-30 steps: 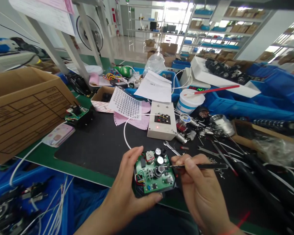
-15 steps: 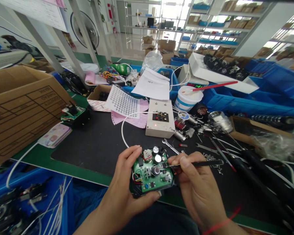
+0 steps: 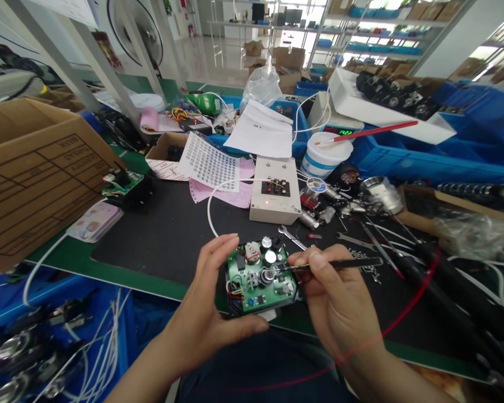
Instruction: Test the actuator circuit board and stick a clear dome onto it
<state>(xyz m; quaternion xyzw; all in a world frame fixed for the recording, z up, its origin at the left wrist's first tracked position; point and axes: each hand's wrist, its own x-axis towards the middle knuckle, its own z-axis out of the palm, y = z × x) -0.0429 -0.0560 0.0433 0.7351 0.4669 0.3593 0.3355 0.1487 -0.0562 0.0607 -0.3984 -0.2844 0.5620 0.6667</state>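
Observation:
A green circuit board [image 3: 262,280] with capacitors and a round silver part sits in a black housing. My left hand [image 3: 210,296] holds its left side, fingers along the far left edge and thumb below the near edge. Pinched in my right hand [image 3: 331,291] is a pair of black tweezers [image 3: 357,263]. Their tips reach over the board, close beside the silver part and a capacitor. A blurred red cord [image 3: 411,302] loops across my right wrist.
Behind the board stands a beige switch box [image 3: 276,210] with a lit red light. A wrench [image 3: 292,238], screws [image 3: 363,263] and metal parts lie to the right. A cardboard box [image 3: 42,173] stands left; a blue bin [image 3: 121,330] with cables sits below it.
The view has tilted down a little. My left thumb has shifted away from the board's near edge. The red cord has swung out to the right, and the tweezers remain over the board.

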